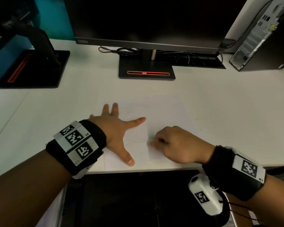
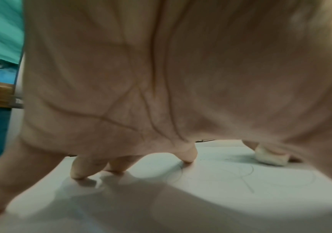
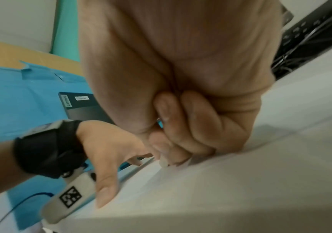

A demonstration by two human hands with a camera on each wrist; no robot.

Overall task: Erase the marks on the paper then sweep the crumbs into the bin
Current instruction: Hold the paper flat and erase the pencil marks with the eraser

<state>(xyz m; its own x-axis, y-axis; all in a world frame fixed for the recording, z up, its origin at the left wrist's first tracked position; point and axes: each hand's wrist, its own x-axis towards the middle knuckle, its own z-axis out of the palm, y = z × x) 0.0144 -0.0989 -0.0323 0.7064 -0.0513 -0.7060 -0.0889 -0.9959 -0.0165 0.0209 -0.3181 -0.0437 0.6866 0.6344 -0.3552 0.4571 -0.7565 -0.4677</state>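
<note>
A white sheet of paper [image 1: 164, 112] lies on the white desk near its front edge, carrying faint pencil curves [image 2: 242, 175]. My left hand [image 1: 116, 128] lies flat on the sheet's left part with fingers spread, pressing it down. My right hand [image 1: 174, 143] is curled beside it and pinches a small white eraser [image 2: 270, 158] whose end touches the paper; the eraser [image 1: 152, 142] barely shows past the fingertips in the head view. A few dark crumbs [image 1: 196, 119] dot the sheet to the right. No bin is in view.
A monitor on a black stand [image 1: 146, 71] is behind the paper, with cables beside it. A second monitor base [image 1: 33, 69] stands at the back left and a computer tower [image 1: 259, 38] at the back right. The desk's front edge [image 1: 154, 169] runs just under my wrists.
</note>
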